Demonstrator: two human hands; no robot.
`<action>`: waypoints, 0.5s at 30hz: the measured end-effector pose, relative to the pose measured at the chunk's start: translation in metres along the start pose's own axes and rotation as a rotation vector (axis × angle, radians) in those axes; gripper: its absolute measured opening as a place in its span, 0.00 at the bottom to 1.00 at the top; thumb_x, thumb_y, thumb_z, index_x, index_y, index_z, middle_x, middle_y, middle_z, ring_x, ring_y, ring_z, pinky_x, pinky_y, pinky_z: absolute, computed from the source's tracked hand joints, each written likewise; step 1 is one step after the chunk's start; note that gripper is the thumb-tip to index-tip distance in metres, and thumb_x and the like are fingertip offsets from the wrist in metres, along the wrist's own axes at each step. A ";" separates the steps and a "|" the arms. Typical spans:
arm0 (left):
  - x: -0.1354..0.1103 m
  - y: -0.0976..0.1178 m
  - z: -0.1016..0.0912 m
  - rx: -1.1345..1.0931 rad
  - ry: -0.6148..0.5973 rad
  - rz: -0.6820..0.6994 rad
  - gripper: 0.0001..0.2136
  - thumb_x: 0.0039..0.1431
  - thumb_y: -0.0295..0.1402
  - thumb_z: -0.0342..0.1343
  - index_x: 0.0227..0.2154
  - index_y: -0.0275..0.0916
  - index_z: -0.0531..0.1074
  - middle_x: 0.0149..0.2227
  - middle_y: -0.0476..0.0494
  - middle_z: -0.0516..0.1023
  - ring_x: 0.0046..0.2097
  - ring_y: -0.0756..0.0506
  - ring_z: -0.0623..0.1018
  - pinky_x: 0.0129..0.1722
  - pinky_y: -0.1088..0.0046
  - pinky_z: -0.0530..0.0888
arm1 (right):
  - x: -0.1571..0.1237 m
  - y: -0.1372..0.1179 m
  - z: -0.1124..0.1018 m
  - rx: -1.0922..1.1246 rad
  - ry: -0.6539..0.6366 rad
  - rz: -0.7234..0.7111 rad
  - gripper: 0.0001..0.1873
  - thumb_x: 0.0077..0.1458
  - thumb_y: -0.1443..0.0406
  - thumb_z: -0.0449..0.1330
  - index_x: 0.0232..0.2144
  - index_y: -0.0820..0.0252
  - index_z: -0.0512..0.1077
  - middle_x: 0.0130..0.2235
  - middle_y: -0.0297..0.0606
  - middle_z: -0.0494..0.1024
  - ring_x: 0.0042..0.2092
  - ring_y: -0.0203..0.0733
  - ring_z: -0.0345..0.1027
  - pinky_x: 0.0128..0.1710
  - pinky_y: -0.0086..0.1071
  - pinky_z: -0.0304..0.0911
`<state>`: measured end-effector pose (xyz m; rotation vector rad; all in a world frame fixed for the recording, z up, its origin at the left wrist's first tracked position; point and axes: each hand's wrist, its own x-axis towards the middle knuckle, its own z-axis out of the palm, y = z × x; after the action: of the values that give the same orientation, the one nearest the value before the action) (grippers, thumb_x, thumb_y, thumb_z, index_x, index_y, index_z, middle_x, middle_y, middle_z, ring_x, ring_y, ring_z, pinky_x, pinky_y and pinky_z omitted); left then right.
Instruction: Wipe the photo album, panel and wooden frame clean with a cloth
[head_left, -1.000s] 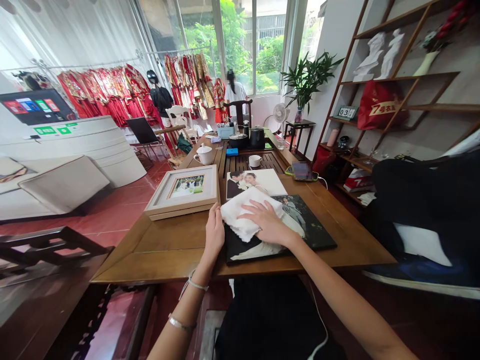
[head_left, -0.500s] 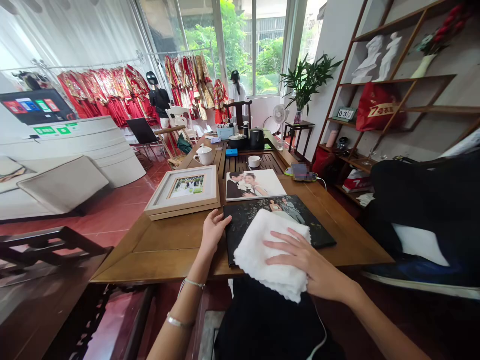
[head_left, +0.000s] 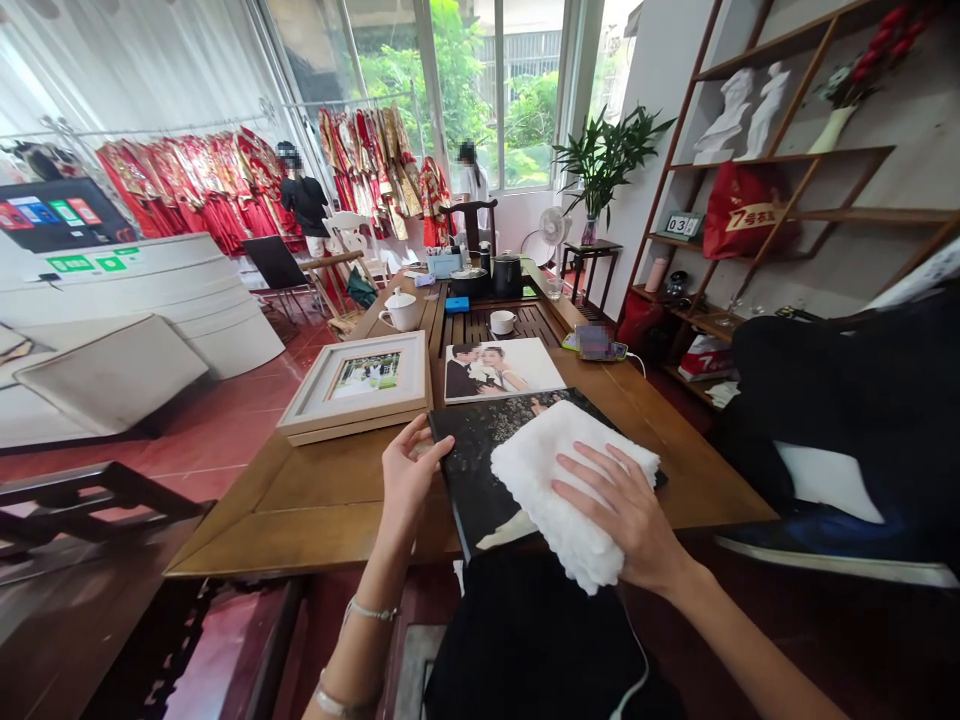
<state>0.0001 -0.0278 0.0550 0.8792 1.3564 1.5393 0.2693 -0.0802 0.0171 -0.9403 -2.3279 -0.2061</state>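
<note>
A dark photo panel [head_left: 480,455] with a couple printed on it lies at the near edge of the wooden table, slightly raised on its left side. My left hand [head_left: 409,465] grips its left edge, thumb on top and fingers around the side. On the panel's right half rests a folded white cloth [head_left: 536,465], hiding most of the picture. My right hand [head_left: 619,510] holds the cloth against the surface, fingers stretched across it. Just behind lies a lighter wedding photo panel [head_left: 536,368]. Pale wooden picture frames [head_left: 319,400] are stacked to the left.
Farther along the table [head_left: 322,500] stand a white lidded cup [head_left: 401,310], a small white cup [head_left: 502,322], and a black kettle [head_left: 508,273]. A phone [head_left: 596,343] with a cable lies at the right. Two people stand near racks of red garments [head_left: 199,180].
My right hand and the cloth have slid right across the dark panel, baring its lower left part. The left hand has lifted and tilted the panel's left edge a little.
</note>
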 end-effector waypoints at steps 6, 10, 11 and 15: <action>-0.019 0.028 0.004 -0.045 0.006 0.033 0.35 0.32 0.30 0.70 0.49 0.31 0.70 0.40 0.39 0.79 0.29 0.51 0.78 0.25 0.78 0.74 | 0.013 0.006 0.014 0.058 0.264 -0.086 0.20 0.60 0.67 0.52 0.54 0.50 0.66 0.56 0.41 0.71 0.62 0.51 0.54 0.56 0.56 0.57; -0.024 0.041 0.003 -0.034 0.048 0.105 0.35 0.32 0.32 0.70 0.50 0.32 0.71 0.41 0.40 0.78 0.28 0.52 0.77 0.24 0.80 0.73 | 0.024 0.008 0.014 0.103 0.341 -0.144 0.17 0.60 0.68 0.51 0.50 0.52 0.69 0.52 0.41 0.75 0.59 0.49 0.60 0.52 0.51 0.63; -0.024 0.043 0.002 -0.022 0.067 0.119 0.35 0.32 0.32 0.70 0.50 0.32 0.71 0.40 0.41 0.78 0.28 0.52 0.77 0.24 0.81 0.72 | 0.026 0.009 0.012 0.112 0.339 -0.144 0.16 0.60 0.68 0.52 0.50 0.52 0.69 0.52 0.41 0.75 0.59 0.49 0.61 0.52 0.51 0.64; -0.021 0.047 -0.002 0.027 0.106 0.127 0.34 0.30 0.31 0.70 0.47 0.32 0.72 0.38 0.43 0.78 0.27 0.53 0.76 0.23 0.81 0.71 | 0.034 0.008 0.006 0.153 0.271 -0.165 0.18 0.60 0.68 0.53 0.53 0.53 0.67 0.53 0.43 0.74 0.60 0.49 0.59 0.52 0.50 0.64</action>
<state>-0.0015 -0.0485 0.1021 0.9271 1.4230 1.6884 0.2525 -0.0528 0.0320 -0.6055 -2.1348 -0.2057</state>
